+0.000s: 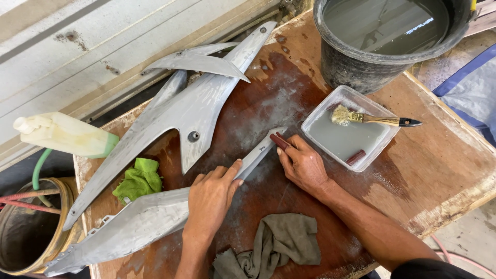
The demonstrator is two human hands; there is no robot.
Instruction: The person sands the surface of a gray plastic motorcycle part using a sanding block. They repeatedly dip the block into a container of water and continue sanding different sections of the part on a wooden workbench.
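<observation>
Left hand [211, 199]: laid flat, fingers spread, pressing down on the long grey panel [155, 217]; nothing grasped.
Right hand [302, 164]: fingers closed round a small dark red block [279, 140], held against the panel's narrow tip.
Long grey panel: lies across the wet wooden table [439, 170], from its lower left corner up to the middle.
Second grey panel [191, 113]: above the first, overhanging the table's far edge.
Clear tray [323, 111]: cloudy water, another red block [356, 157] in its corner, paintbrush [374, 119] resting across the rim.
Black bucket [361, 67]: grey water, at the far edge.
Cloths: green rag [138, 180] between the panels; grey rag [279, 243] at the near edge.
Pale bottle [64, 134]: on its side off the left edge.
Open room: bare board right of the tray.
</observation>
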